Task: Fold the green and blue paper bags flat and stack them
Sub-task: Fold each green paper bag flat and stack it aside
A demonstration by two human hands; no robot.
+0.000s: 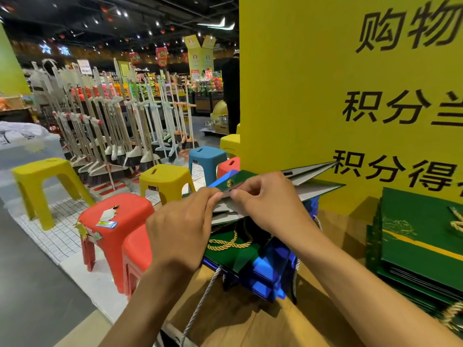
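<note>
Left hand [183, 229] and right hand [265, 204] pinch the green paper bag [239, 179] at its edge; slackening could let the two-o'clock gusset spring open.

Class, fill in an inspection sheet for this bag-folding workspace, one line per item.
Surface: wooden table, partly covered by bags.
Job's things: green bag held above a loose pile of green and blue bags; folded green stack at the right.
Clutter: tags on a red stool.
Grips: left hand and right hand both pinch the green bag's edge.
Cables: nothing seen.
Surroundings: yellow sign, brooms.
</note>
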